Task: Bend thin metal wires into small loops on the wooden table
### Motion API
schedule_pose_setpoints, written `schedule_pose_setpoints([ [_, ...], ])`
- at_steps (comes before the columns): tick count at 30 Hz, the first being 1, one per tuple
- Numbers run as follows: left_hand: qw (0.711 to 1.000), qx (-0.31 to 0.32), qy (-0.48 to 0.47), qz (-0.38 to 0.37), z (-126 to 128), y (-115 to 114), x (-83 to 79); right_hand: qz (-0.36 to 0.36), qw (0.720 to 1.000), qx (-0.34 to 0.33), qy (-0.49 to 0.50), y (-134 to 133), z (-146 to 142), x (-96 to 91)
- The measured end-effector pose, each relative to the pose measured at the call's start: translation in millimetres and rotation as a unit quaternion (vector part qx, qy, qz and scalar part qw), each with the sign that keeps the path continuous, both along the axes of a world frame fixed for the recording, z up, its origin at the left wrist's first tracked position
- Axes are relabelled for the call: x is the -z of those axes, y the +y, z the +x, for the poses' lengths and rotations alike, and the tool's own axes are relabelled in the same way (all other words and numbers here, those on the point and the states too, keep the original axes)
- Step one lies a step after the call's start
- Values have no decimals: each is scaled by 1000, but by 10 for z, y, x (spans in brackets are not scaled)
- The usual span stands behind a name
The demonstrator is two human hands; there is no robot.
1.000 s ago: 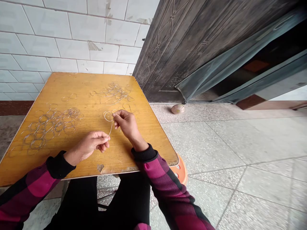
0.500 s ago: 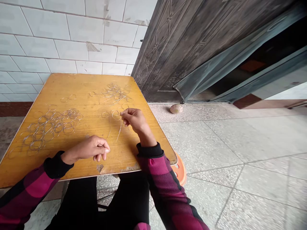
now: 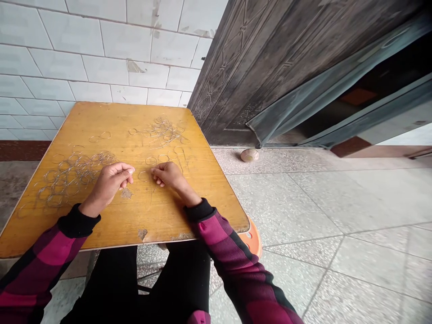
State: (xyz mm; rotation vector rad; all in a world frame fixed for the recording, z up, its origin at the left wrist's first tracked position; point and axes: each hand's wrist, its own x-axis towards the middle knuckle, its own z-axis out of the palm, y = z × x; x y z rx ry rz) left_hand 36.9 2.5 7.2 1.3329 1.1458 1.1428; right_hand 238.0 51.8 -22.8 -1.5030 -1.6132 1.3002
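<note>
A worn wooden table (image 3: 101,225) stands in front of me. My left hand (image 3: 110,182) rests on it with fingers pinched together, beside a pile of thin wire rings (image 3: 67,173). My right hand (image 3: 168,174) is closed in a pinch on a thin wire piece with a ring end (image 3: 144,175) that lies between the two hands; its straight tail runs toward me. I cannot tell whether the left hand touches that wire. A tangle of bent wire pieces (image 3: 160,130) lies at the far right of the table. Two linked rings (image 3: 99,136) lie apart at the back.
A white tiled wall (image 3: 101,49) rises behind the table. A dark carved door (image 3: 270,67) stands at the right. An orange plastic stool (image 3: 253,238) shows under the table's right corner. A small round object (image 3: 249,155) lies on the stone floor by the door.
My left hand has moved up and away from me to beside the ring pile. My right hand has drawn back toward me and to the left, bringing the wire piece with it.
</note>
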Motion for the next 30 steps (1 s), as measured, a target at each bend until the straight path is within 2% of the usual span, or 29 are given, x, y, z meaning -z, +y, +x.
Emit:
schedule_pose_setpoints([
  [4,1000,-22,17,14,-5,10,0,90,995,30,13,-28,170,-81],
  [8,994,-52,72,57,-38,35,17,188,980,62,28,-132,307,-247],
  [11,985,-52,135,94,-60,40,53,263,962,55,-41,-275,412,-369],
  [14,964,-27,222,144,-44,13,96,308,943,23,-127,-436,574,-376],
  [16,937,7,293,192,2,-30,129,313,932,3,-183,-530,714,-298],
  [19,879,79,388,267,111,-130,218,308,916,-20,-257,-644,921,-116],
  [23,800,145,498,302,244,-257,408,298,891,-68,-335,-738,1075,36],
  [26,764,127,556,301,300,-289,453,293,883,-87,-356,-696,1106,3],
  [30,720,119,608,312,323,-260,265,234,896,-9,-378,-389,1115,-151],
])
